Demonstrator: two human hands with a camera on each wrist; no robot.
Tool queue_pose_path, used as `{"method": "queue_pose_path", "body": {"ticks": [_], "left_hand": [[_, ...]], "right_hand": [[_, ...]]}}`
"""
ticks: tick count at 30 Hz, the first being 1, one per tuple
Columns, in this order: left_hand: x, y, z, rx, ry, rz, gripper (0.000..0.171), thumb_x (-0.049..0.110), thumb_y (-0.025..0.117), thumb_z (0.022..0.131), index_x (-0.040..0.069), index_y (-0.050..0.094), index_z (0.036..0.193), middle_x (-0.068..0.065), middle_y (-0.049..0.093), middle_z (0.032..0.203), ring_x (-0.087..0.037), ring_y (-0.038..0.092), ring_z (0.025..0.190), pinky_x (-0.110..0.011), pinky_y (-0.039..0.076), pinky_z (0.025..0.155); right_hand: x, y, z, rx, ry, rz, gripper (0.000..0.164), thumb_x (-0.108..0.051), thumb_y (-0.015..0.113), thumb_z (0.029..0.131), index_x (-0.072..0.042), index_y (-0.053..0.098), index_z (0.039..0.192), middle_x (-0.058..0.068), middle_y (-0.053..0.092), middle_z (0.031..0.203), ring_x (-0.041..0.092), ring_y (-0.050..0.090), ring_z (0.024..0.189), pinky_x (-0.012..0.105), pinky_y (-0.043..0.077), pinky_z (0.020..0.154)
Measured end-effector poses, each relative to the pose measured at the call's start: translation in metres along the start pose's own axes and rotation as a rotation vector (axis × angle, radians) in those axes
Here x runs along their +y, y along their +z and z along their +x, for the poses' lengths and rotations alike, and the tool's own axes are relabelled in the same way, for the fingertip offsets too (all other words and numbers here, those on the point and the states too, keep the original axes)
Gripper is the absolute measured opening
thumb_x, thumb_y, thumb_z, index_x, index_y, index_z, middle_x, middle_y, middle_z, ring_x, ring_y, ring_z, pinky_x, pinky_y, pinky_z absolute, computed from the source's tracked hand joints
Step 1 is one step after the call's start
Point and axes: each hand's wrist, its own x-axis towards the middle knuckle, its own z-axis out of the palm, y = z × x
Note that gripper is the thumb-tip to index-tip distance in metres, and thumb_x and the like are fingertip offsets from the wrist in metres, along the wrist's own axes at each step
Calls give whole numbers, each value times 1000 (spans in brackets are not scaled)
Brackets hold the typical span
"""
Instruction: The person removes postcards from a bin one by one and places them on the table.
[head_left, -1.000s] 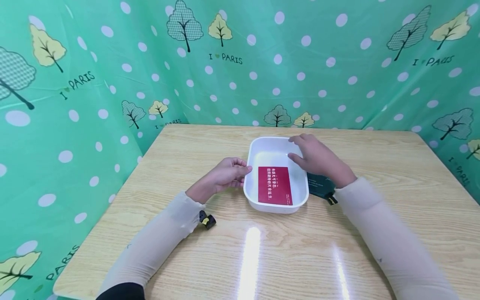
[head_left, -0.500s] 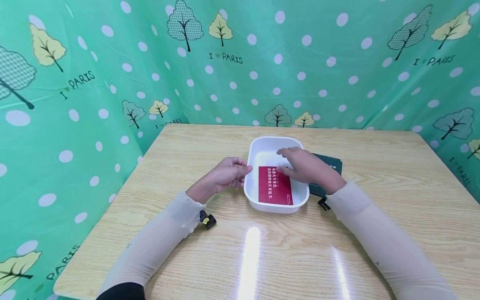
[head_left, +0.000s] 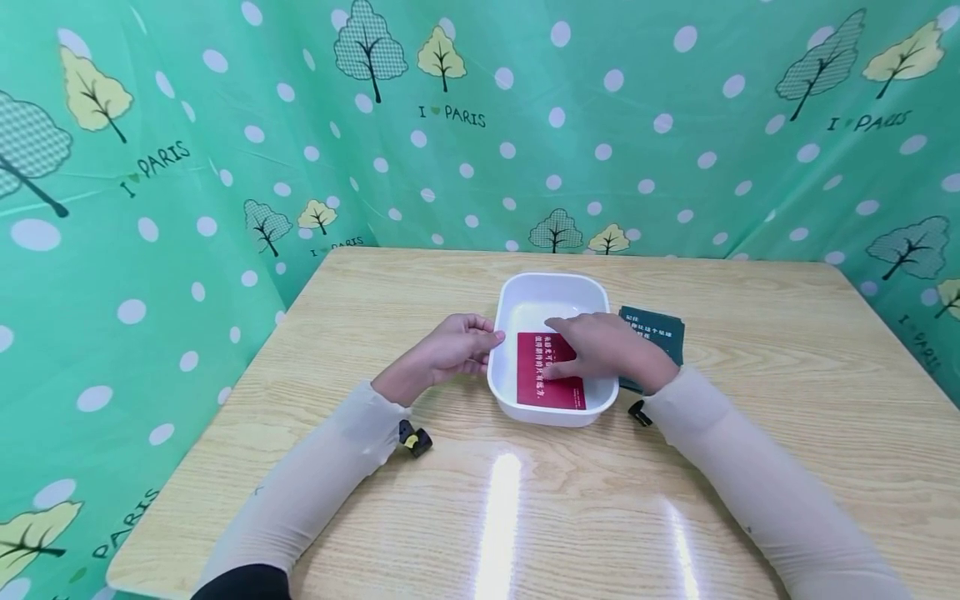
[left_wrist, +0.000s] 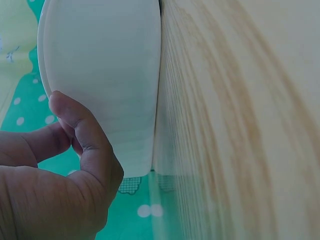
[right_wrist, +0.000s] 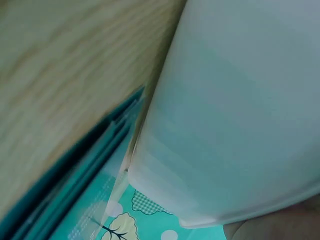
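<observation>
A white plastic tub point(head_left: 551, 417) with rounded corners sits on the table. Inside it lies a red card point(head_left: 534, 393) printed with white characters. My left hand point(head_left: 453, 346) pinches the tub's left rim; the left wrist view shows its thumb and fingers at the edge of the tub wall point(left_wrist: 105, 115). Over the right rim reaches my right hand point(head_left: 603, 346), fingers and thumb spread above the red card and covering part of it. Its fingertips are hidden behind the tub wall point(right_wrist: 235, 125) in the right wrist view.
A stack of dark green cards point(head_left: 663, 329) lies on the wooden table point(head_left: 787, 375) just right of the tub, partly under my right forearm. Its layered edges point(right_wrist: 75, 185) show in the right wrist view. A green patterned curtain point(head_left: 637, 150) hangs behind the table.
My right hand has moved from the tub's right rim inward and toward me, over the red card. More of the green stack is uncovered. My left hand has stayed put.
</observation>
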Motion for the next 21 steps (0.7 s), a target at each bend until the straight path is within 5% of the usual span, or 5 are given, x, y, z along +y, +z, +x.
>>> {"method": "queue_pose_path", "body": {"ticks": [8,21], "left_hand": [[0,0,0,-2,-6,-1,22,11,59,99,-1,49,113,-25,57,108,-21,59,73,-29,53,63],[0,1,0,3,-7,-7,23,10,58,98,-2,48,115,-20,58,103,-20,59,72,-28,53,61]], "right_hand": [[-3,3,0,-36,15,-15,105,-77,69,65,-15,44,146,4,64,119,24,55,107,45,46,90],[-6,1,-2,-19,12,-33,103,-71,74,66,-13,43,146,10,54,130,28,47,115,51,40,99]]}}
